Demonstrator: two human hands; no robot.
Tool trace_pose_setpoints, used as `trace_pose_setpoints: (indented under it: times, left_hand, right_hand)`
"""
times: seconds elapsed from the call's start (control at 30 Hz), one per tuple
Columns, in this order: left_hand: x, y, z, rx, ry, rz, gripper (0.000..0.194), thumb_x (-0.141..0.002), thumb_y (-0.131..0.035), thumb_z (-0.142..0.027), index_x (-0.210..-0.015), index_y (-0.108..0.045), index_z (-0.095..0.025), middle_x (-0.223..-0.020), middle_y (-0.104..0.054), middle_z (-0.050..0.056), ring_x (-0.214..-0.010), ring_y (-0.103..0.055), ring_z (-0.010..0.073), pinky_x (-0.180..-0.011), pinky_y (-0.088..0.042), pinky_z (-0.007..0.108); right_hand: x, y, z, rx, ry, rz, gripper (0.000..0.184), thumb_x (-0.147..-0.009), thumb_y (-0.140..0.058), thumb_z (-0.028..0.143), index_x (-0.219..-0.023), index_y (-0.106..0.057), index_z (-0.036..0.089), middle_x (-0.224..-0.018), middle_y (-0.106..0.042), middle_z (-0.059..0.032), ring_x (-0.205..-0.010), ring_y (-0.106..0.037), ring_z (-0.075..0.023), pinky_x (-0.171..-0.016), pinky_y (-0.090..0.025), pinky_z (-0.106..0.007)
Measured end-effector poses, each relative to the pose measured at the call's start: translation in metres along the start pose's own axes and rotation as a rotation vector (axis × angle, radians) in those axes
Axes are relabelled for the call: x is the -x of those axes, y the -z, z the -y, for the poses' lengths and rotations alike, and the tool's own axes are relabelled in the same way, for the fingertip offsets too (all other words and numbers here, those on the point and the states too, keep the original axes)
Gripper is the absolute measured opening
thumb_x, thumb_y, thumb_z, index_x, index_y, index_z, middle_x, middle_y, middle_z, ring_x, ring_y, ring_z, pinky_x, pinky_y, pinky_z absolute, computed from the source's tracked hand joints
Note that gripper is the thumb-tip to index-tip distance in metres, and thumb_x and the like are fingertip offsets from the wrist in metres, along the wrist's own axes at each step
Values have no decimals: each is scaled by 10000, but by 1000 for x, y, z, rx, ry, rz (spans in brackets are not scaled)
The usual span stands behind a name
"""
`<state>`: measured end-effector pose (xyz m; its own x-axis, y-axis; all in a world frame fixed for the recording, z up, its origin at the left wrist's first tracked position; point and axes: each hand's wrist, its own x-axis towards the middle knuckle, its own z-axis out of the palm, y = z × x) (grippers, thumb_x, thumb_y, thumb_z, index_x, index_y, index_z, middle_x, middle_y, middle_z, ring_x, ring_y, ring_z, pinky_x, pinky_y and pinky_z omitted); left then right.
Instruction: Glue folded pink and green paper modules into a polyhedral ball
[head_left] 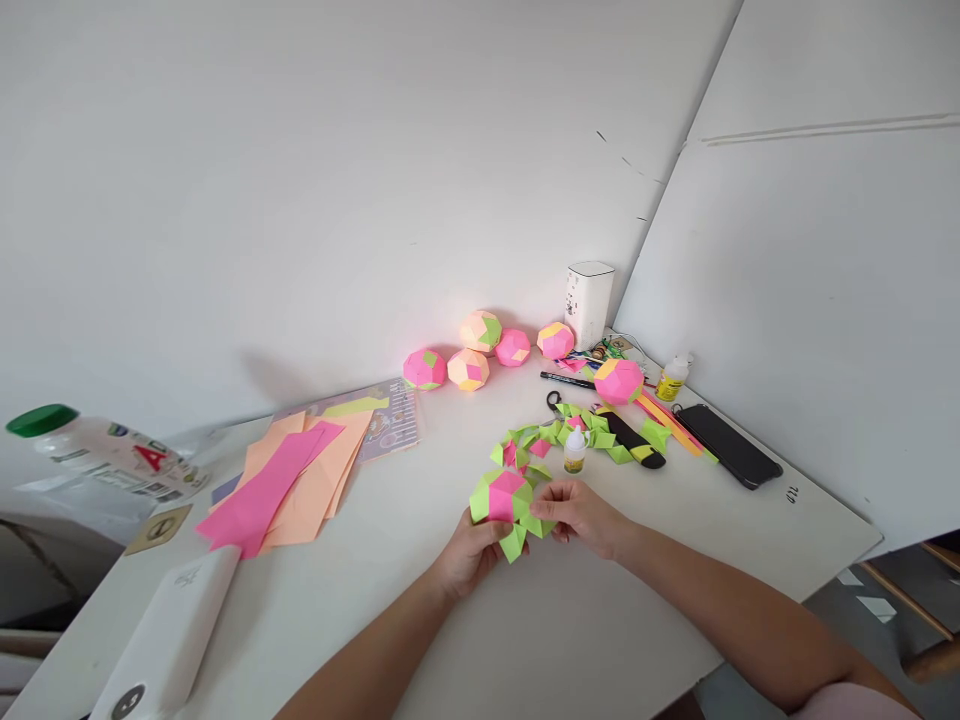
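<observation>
Paper shape (pixel 507 492), green and pink, sits right between the two hands, over the broad white surface (pixel 375 560), close to its near edge! Off to the left there's a spread of pink and peach paper sheets (pixel 281 480), and beside it leans a big bottle (pixel 124 455) with a green cap. Now the hands: the left hand (pixel 466 562) cups the shape from the lower left, thumb laid over its near side. In from the right comes the right hand (pixel 589 515), thumb and forefinger pinching a green flap at the shape's right edge. Five paper balls (pixel 424 369) line up near the wall, one of them perched up behind the others. Just beyond the right hand stands a little glue bottle (pixel 574 455), and beside it trail small green and pink paper pieces (pixel 552 432), curving round behind the shape.
</observation>
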<state>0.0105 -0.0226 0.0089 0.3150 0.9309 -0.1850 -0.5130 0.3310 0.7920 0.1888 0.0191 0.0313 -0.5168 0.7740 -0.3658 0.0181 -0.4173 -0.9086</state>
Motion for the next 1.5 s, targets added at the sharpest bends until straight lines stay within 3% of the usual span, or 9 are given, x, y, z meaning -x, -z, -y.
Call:
trace_pose_setpoints:
  times: [0.37, 0.57, 0.9, 1.17, 1.5]
  left_hand:
    - [0, 1, 0, 28, -27, 24, 399, -686, -702, -176, -1068, -590, -168, -883, -665, 76, -825, -614, 223, -691, -496, 335]
    - [-2, 2, 1, 6, -47, 56, 337, -697, -719, -151, -1016, -614, -162, -892, -663, 79, -835, -612, 218, -717, -486, 338]
    - [-1, -2, -1, -8, -36, 40, 325, -669, -748, -159, -969, -623, -152, -875, -669, 79, -841, -618, 226, -754, -472, 358]
    - [-1, -4, -1, 13, -50, 23, 316, -648, -763, -172, -930, -623, -139, -835, -668, 85, -882, -614, 251, -770, -463, 366]
    - [0, -8, -2, 11, -59, 7, 307, -668, -742, -164, -952, -626, -141, -862, -679, 82, -920, -607, 260, -814, -453, 385]
  right_hand:
    - [0, -2, -1, -13, 36, -21, 344, -630, -763, 432, -604, -535, 175, -558, -408, 69, -445, -371, -59, -457, -297, -253]
    - [-2, -1, -4, -12, 83, -9, 371, -629, -753, 482, -641, -545, 175, -519, -397, 83, -421, -353, -55, -424, -276, -240]
    - [-1, -1, -3, 102, 174, -24, 367, -661, -728, 486, -691, -567, 157, -533, -483, 61, -427, -449, -74, -449, -365, -248]
    - [-2, -3, -5, 113, 123, -27, 373, -645, -737, 488, -680, -554, 165, -543, -570, 28, -455, -482, -90, -446, -411, -247]
    - [-2, -3, -6, 107, 120, -38, 360, -656, -739, 465, -663, -537, 167, -519, -551, 45, -451, -498, -92, -452, -423, -248]
